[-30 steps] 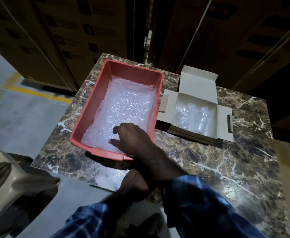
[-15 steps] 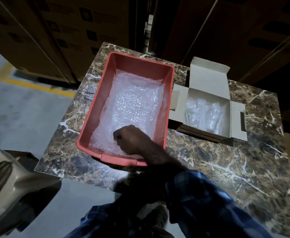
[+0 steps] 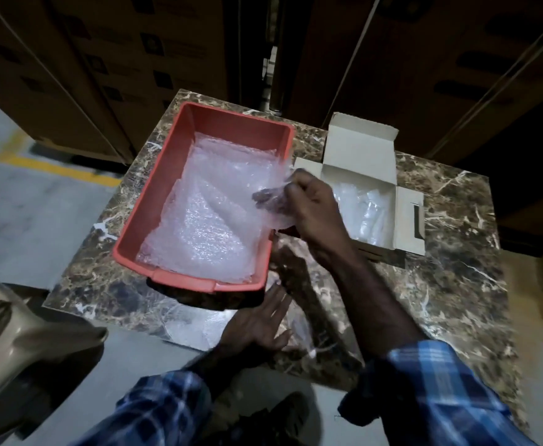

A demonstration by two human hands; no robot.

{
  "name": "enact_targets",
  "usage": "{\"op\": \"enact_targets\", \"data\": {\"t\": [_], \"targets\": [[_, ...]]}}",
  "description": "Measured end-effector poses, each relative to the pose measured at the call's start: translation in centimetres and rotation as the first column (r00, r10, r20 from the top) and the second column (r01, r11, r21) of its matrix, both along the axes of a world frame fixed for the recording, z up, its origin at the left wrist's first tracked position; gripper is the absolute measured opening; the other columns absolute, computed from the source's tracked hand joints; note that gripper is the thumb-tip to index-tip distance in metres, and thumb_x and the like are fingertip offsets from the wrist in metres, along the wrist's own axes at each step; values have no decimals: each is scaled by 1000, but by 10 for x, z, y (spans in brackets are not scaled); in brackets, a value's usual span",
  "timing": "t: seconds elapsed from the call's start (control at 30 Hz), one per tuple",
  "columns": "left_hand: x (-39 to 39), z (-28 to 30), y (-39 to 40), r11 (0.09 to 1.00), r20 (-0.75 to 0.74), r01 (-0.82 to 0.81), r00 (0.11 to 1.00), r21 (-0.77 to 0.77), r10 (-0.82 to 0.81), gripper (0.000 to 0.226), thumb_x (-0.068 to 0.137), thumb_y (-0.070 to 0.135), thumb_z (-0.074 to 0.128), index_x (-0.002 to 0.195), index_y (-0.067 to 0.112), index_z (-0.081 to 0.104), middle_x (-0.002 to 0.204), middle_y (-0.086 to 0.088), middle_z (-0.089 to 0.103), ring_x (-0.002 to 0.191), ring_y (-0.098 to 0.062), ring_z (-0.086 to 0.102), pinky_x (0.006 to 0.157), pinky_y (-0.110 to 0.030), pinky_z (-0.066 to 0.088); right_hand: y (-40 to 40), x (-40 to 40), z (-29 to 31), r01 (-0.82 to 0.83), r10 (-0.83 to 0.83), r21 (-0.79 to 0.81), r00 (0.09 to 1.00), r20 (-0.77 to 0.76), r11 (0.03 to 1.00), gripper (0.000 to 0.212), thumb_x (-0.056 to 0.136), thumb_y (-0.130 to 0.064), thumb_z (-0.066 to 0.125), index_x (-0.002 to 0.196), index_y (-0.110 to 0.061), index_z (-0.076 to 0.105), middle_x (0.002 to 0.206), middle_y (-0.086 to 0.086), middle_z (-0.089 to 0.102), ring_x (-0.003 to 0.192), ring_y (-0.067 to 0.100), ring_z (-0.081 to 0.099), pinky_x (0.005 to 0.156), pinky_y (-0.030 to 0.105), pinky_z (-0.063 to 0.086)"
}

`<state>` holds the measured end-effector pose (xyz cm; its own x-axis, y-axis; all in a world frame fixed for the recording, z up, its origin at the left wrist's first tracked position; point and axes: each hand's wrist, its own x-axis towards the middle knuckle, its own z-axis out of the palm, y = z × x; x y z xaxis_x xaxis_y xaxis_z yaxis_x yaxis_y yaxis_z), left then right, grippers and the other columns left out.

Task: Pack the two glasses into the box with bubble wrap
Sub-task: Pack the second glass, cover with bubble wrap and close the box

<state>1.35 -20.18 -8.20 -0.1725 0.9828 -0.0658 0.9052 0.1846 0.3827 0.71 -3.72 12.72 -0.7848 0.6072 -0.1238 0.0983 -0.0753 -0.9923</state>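
Nearest, the left hand (image 3: 257, 323) lies flat on the desk (image 3: 441, 284) with fingers spread, just by the near right corner of the red tray (image 3: 128, 239), probably to steady a clear sheet on the near desk edge, though that sheet is hard to make out. Beyond it the right hand (image 3: 302, 204) pinches a corner of bubble wrap (image 3: 205, 220) between curled fingers, lifting it over the tray's right wall, likely to carry it toward the box (image 3: 360, 162). The rest of the wrap lies inside the tray. The box sits open at the far right, flaps out so nothing blocks its mouth; pale wrapped shapes inside may be the glasses (image 3: 365, 217), but I cannot tell. Behind the desk stand stacked cartons (image 3: 119, 59)
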Motion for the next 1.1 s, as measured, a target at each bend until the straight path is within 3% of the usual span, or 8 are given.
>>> {"op": "enact_targets", "data": {"t": [0.1, 0.17, 0.3, 0.43, 0.53, 0.67, 0.87, 1.1], "targets": [[12, 4, 3, 999, -32, -54, 998, -1, 54, 67, 95, 48, 48, 146, 5, 47, 158, -15, 35, 149, -24, 29, 83, -29, 55, 29, 44, 19, 289, -282, 109, 956, -76, 951, 16, 77, -31, 54, 63, -24, 52, 70, 25, 60, 64, 36, 62, 68, 53, 55], [22, 7, 6, 997, -74, -79, 994, 25, 81, 65, 98, 46, 44, 145, 2, 47, 158, -17, 35, 149, -27, 28, 89, -31, 52, 50, 72, 27, 507, -491, 152, 861, -132, 849, 16, 75, -33, 55, 62, -26, 49, 62, 8, 49, 56, 24, 49, 55, 40, 45], [36, 10, 16, 982, -83, -189, 979, -15, 187, 65, 98, 48, 36, 146, 5, 45, 155, -15, 40, 146, -28, 31, 100, -42, 50, 79, 128, 37, 779, -747, 405, 604, -278, 479, 14, 90, -23, 51, 77, -17, 49, 60, -12, 41, 54, 0, 39, 55, 27, 33], [57, 14, 29, 964, 18, -264, 964, -26, 265, 73, 99, 56, 23, 157, 12, 26, 165, -8, 15, 153, -23, 6, 121, -40, -4, 82, 171, 27, 748, -648, 628, 589, -482, 214, 18, 101, -25, 47, 93, -9, 51, 76, -3, 48, 68, 14, 47, 64, 26, 39], [70, 19, 37, 928, 182, -371, 910, -35, 371, 78, 98, 62, 18, 160, 17, 10, 166, 1, 0, 148, -5, -13, 119, -31, -18, 67, 202, 9, 554, -386, 785, 812, -437, 277, 25, 97, -37, 49, 106, -14, 47, 94, 3, 49, 84, 18, 49, 76, 16, 39], [85, 31, 43, 882, 341, -472, 830, 9, 441, 80, 99, 51, 49, 160, 16, 10, 167, -1, 9, 152, -9, 2, 125, -37, 0, 32, 239, -40, 144, -189, 915, 979, -76, 376, 49, 76, -28, 53, 122, -12, 44, 93, 3, 48, 89, 18, 44, 80, 38, 48], [94, 37, 59, 902, 501, -381, 832, 203, 239, 103, 76, 39, 82, 158, 19, 22, 160, 5, 26, 148, -9, 24, 119, -34, 27, -6, 265, -95, -205, -41, 844, 965, 259, 496, 45, 61, -1, 55, 104, -13, 58, 95, 3, 62, 89, 21, 52, 83, 34, 41], [77, 20, 52, 989, 76, -15, 997, 145, 4, 39, 76, 24, 48, 104, 22, 76, 138, -4, 60, 142, -22, 29, 106, -62, 40, 11, 280, -99, -220, 63, 293, 884, 463, 930, 45, 77, 0, 67, 99, -38, 55, 83, -4, 69, 60, 11, 62, 52, 28, 49]]}}
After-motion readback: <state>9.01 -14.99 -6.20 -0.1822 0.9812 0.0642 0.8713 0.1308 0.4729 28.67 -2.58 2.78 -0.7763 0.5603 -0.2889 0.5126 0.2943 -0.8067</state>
